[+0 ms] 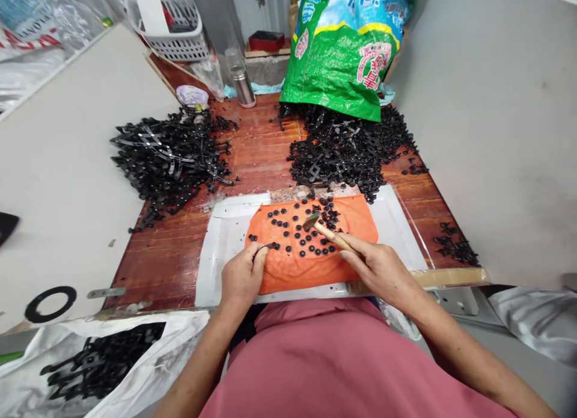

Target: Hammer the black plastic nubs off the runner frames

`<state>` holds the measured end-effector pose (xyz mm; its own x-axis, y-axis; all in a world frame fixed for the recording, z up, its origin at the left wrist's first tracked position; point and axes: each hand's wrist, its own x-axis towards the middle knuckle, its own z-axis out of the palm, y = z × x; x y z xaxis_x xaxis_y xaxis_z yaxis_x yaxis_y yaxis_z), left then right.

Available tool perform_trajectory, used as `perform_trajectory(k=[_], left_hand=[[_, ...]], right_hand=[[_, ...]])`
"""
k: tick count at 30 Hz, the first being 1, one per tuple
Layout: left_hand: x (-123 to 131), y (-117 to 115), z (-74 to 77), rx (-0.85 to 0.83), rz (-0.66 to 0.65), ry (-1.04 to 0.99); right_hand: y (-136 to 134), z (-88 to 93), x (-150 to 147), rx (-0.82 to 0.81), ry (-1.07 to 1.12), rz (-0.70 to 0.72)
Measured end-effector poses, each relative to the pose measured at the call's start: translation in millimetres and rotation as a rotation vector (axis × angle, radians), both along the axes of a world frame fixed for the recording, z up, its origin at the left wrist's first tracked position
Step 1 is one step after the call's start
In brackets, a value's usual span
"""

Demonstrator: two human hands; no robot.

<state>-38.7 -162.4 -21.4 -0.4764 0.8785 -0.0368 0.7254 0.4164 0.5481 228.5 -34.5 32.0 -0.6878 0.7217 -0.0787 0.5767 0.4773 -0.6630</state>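
Right grip (381, 270): I saw it, by remote view, closed around the wooden handle of a hammer (332, 235).
Hammer: its head stood ahead and left of that grip, over an orange cloth (293, 276); contact, I could not tell.
Left grip (243, 273): fingertips pinched a small black piece (273, 246).
Black discs (302, 254): scattered on the cloth, between and ahead of both grips.
Black heaps (174, 156): on the table (256, 144), beyond each grip.

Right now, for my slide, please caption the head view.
Right hand grips a wooden-handled hammer over round black parts on orange cloth; left hand pinches a slim black piece.
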Motion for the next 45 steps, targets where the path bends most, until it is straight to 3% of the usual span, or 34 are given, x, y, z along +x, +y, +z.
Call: perform_trajectory(k=[11,18,24,28,32,36,45], left_hand=[[6.2,2.2,0.1,-0.124,0.004,0.154],[5.5,0.0,-3.1,-0.088,-0.034,0.322],[8.6,-1.6,-11.3,-0.040,-0.003,0.321],[9.8,-3.1,-17.0,0.001,0.010,0.336],[9.9,-2.6,-16.6,-0.001,0.005,0.331],[10.1,-1.5,-12.6,-0.040,0.008,0.325],[11.2,-1.8,-11.0,-0.036,0.012,0.324]], right_hand=[[-3.4,4.5,-8.6,-0.007,-0.082,0.118],[-7.6,-0.1,-15.3,0.122,-0.163,0.181],[-12.1,-0.3,-32.9,0.235,-0.053,0.255],[-13.0,-2.7,-41.2,0.282,-0.206,0.287],[-14.8,-2.7,-40.9,0.327,-0.097,0.283],[-17.1,-2.5,-41.7,0.362,-0.294,0.307],[-16.2,-1.7,-46.1,0.347,-0.371,0.312]])
